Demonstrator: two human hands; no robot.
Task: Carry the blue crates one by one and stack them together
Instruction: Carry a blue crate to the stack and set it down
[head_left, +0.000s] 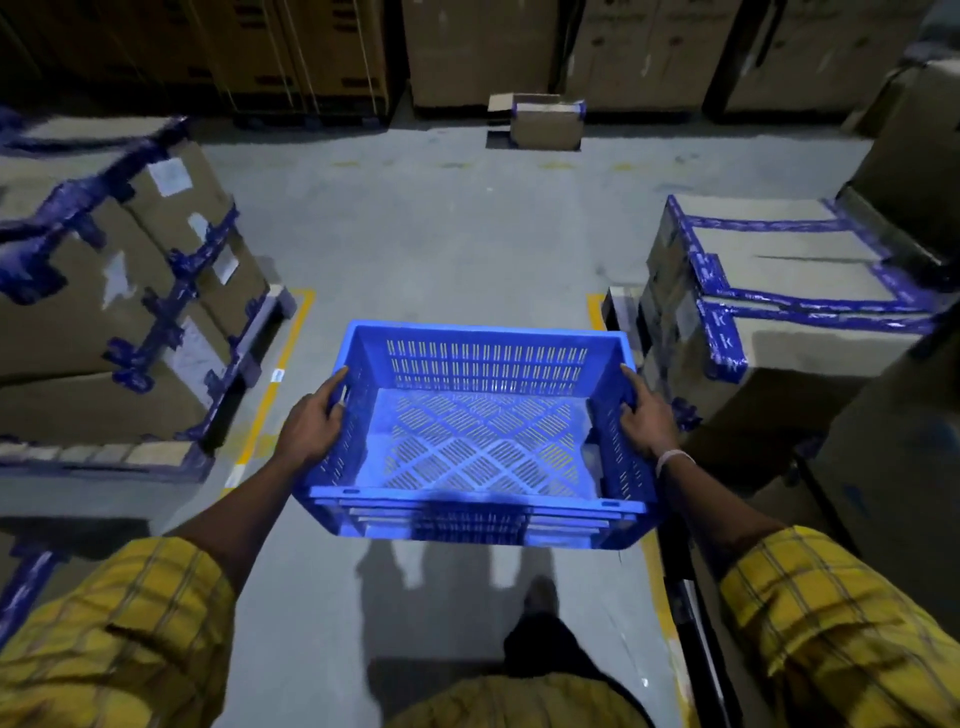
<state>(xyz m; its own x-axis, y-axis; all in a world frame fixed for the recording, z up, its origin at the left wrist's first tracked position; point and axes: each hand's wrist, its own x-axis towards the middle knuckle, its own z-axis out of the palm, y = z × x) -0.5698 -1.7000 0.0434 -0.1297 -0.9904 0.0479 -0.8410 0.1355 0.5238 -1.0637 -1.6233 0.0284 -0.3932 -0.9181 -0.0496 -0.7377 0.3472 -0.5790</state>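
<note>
One empty blue crate (475, 436) is held clear of the grey floor (441, 234), level, in the aisle between taped cartons (130, 291). Its left wall is gripped by the left hand (314, 418), its right wall by the right hand (647, 415), fingers curled at the handle slots.

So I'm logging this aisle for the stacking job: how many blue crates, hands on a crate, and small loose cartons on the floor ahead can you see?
Blue crates: 1, held in the air
Hands on it: 2, left hand and right hand, one on each side wall
Small loose cartons: 1, on the floor ahead
Total: 4
</note>
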